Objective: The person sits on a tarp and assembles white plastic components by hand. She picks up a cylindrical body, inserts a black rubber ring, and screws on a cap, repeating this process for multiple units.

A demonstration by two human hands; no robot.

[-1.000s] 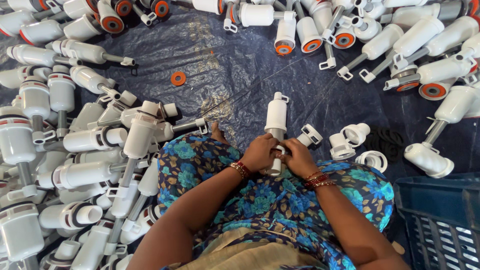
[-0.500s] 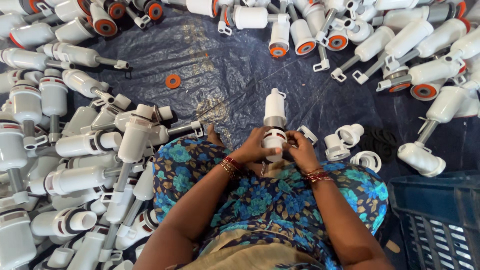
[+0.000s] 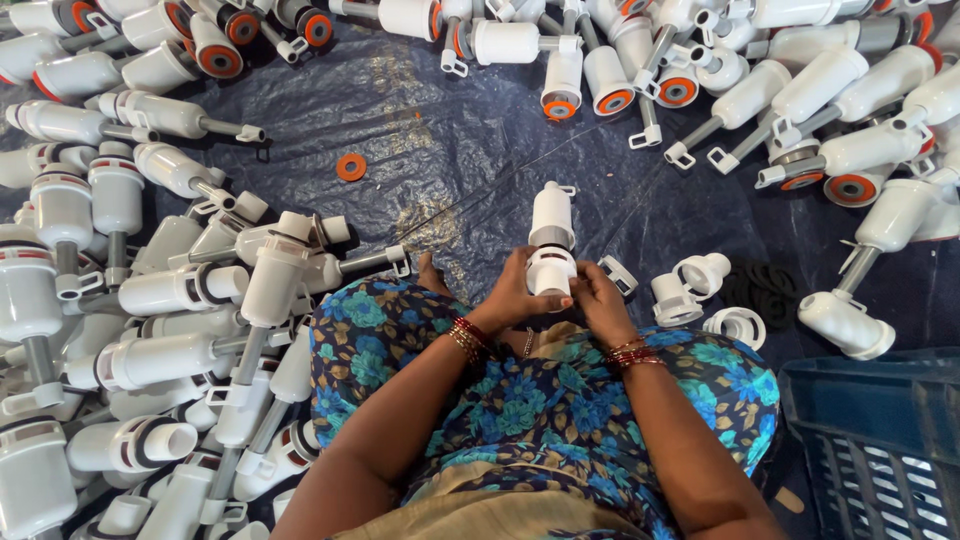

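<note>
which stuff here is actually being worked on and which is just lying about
In hand:
- white plastic valve body with a cylinder top, held by left hand and right hand

Lying about:
- loose orange rubber ring
- blue plastic crate
- black rubber rings

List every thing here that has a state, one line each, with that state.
white plastic part: upright, held in both hands
left hand: gripping the part's lower section
right hand: closed against the part's base
orange ring: lying loose and flat on the sheet
blue crate: open-topped, contents not visible
white caps: lying loose beside the right hand
dark plastic sheet: spread out, wrinkled
</note>
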